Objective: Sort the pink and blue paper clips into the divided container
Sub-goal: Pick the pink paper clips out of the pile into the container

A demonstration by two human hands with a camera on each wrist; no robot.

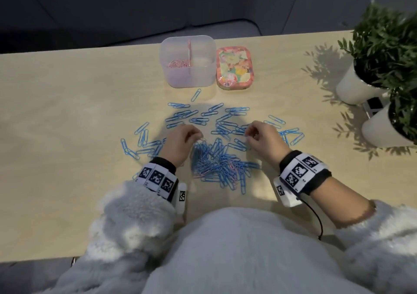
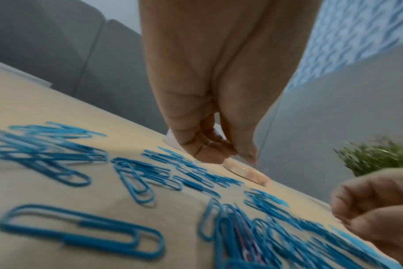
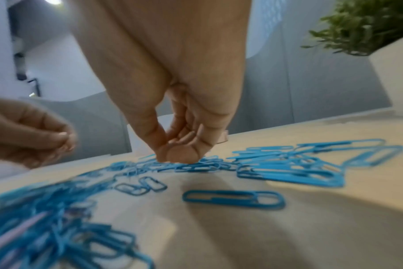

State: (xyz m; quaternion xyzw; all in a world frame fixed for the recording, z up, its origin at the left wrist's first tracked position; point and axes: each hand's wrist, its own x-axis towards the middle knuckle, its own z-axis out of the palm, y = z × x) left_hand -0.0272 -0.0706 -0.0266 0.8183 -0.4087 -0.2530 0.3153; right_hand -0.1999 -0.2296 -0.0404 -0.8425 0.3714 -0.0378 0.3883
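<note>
A clear divided container (image 1: 191, 77) stands at the table's far side, with pink clips (image 1: 179, 64) in its left compartment and none seen in the right. Blue paper clips (image 1: 194, 115) lie scattered on the table, and a dense pile (image 1: 216, 163) between my wrists has a few pink clips (image 1: 231, 165) mixed in. My left hand (image 1: 187, 135) (image 2: 209, 151) hovers at the pile's far left edge, fingers curled against the thumb, with nothing seen between them. My right hand (image 1: 259, 135) (image 3: 179, 154) pinches down with thumb and forefinger on a blue clip among the scattered ones.
A flowery tin (image 1: 234, 68) sits right of the container. Two white pots (image 1: 356, 88) (image 1: 383, 126) with green plants (image 1: 383, 45) stand at the right edge. The table's near edge runs under my fluffy sleeves (image 1: 135, 214).
</note>
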